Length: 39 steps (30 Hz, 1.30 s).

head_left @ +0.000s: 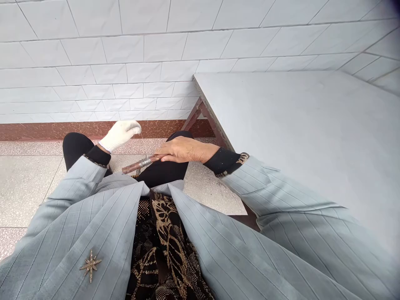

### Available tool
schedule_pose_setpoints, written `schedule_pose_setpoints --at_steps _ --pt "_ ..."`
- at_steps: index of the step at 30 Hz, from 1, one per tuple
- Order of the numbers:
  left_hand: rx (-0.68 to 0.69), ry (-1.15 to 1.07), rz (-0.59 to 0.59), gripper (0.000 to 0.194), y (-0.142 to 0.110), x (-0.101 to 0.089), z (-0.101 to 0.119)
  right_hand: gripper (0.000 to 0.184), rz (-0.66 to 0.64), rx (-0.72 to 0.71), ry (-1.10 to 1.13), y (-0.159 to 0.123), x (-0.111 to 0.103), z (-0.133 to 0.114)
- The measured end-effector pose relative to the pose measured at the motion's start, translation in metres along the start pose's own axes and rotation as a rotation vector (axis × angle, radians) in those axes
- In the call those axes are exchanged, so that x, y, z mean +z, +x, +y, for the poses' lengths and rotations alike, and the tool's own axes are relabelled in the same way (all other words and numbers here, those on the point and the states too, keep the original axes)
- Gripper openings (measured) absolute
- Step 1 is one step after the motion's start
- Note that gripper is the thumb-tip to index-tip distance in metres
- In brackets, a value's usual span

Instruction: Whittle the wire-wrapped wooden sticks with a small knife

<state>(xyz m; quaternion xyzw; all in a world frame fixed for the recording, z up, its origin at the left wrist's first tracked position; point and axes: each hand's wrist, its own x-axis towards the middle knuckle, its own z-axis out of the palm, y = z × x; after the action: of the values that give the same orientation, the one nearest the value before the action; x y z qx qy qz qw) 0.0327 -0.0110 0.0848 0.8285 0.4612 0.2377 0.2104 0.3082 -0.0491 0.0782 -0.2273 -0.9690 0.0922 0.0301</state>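
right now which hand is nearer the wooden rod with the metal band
Right. The bare right hand rests on the end of the wooden rod; the white-gloved left hand is apart from it, further forward.

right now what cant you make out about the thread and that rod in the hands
In the head view:
- gloved left hand: the white glove hides the fingers, so any grip on the thread is unclear
- thread: too thin to follow down to the metal-banded brown rod
- right hand: covers the rod's far end
- jacket lapels: hide whatever lies below the rod
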Motion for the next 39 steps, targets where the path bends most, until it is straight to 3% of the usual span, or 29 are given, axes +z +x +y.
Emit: schedule_pose_setpoints --at_steps 3,4,6,8,14,21,24,27,30,32,36,39 --pt "-0.055 -0.056 -0.060 0.028 -0.005 0.037 -0.014 0.037 0.098 0.026 -0.022 0.001 -0.002 -0.008" --pt "-0.075 -0.103 -0.133 0.030 -0.010 0.050 -0.017 0.039 0.167 0.077 -0.027 0.001 -0.003 -0.009" --pt "-0.134 -0.183 -0.160 0.036 -0.022 0.072 -0.021 0.040 0.288 0.199 -0.027 0.001 -0.003 -0.005" --pt "-0.089 -0.216 -0.257 0.038 -0.034 0.084 -0.023 0.038 0.351 0.319 -0.017 0.000 -0.002 0.002" --pt "0.005 -0.149 -0.287 0.036 -0.046 0.074 -0.020 0.028 0.310 0.524 -0.053 -0.002 -0.002 0.020" --pt "0.117 0.017 -0.353 0.038 -0.049 0.058 -0.009 0.034 0.098 0.654 -0.233 0.000 0.000 0.016" --pt "0.152 0.123 -0.300 0.038 -0.045 0.046 -0.007 0.033 -0.019 0.623 -0.277 0.000 0.004 0.018" --pt "0.123 0.185 -0.208 0.035 -0.036 0.026 -0.007 0.030 -0.105 0.444 -0.195 -0.001 0.006 0.022" --pt "0.066 0.107 -0.129 0.031 -0.028 0.008 -0.009 0.028 -0.106 0.212 0.018 -0.002 0.004 0.024" --pt "0.013 -0.017 -0.106 0.030 -0.024 0.006 -0.012 0.027 -0.068 0.133 0.120 -0.002 0.001 0.021" --pt "-0.072 -0.295 -0.127 0.029 -0.021 0.030 -0.023 0.032 0.069 0.098 0.142 -0.003 -0.001 0.013" --pt "-0.153 -0.523 -0.187 0.030 -0.026 0.064 -0.032 0.039 0.285 0.204 0.127 -0.002 0.000 0.012"
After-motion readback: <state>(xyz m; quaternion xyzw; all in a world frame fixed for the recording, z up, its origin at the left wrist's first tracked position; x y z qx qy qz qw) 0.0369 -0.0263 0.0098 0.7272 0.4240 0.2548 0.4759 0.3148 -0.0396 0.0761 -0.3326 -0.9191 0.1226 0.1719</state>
